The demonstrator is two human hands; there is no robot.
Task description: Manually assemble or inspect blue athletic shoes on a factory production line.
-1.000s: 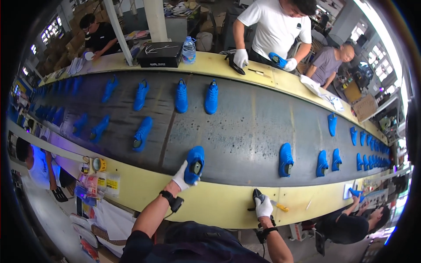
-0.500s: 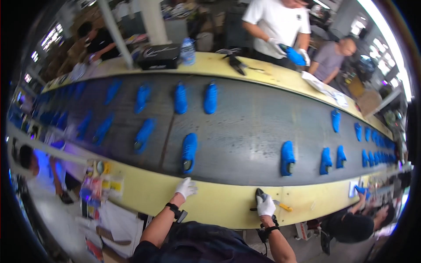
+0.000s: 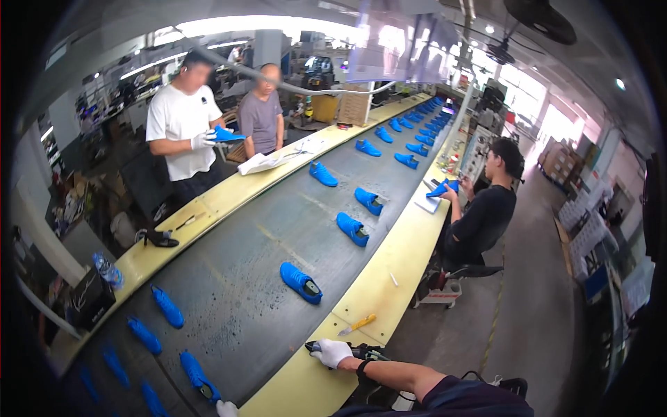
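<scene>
My right hand (image 3: 332,353), in a white glove, is closed over a dark object (image 3: 314,346) resting on the yellow ledge (image 3: 379,288). Most of that object is under the hand, so its kind is unclear. At the lower edge my gloved left hand (image 3: 226,409) shows only in part, beside the heel of a blue shoe (image 3: 195,375) on the dark conveyor belt (image 3: 240,306). Whether it touches the shoe, I cannot tell. Further along the belt lies another blue shoe (image 3: 301,282). A yellow-handled knife (image 3: 358,324) lies on the ledge just beyond my right hand.
More blue shoes stand in two rows along the belt. Across it, a person in white (image 3: 186,125) holds a blue shoe beside a person in grey (image 3: 261,118). On my side, a person in black (image 3: 486,208) works on another shoe. A water bottle (image 3: 108,271) stands on the far ledge.
My view has swung to the right along the belt. My left hand has slipped to the lower edge of view, close to a shoe. My right hand stays on the dark object.
</scene>
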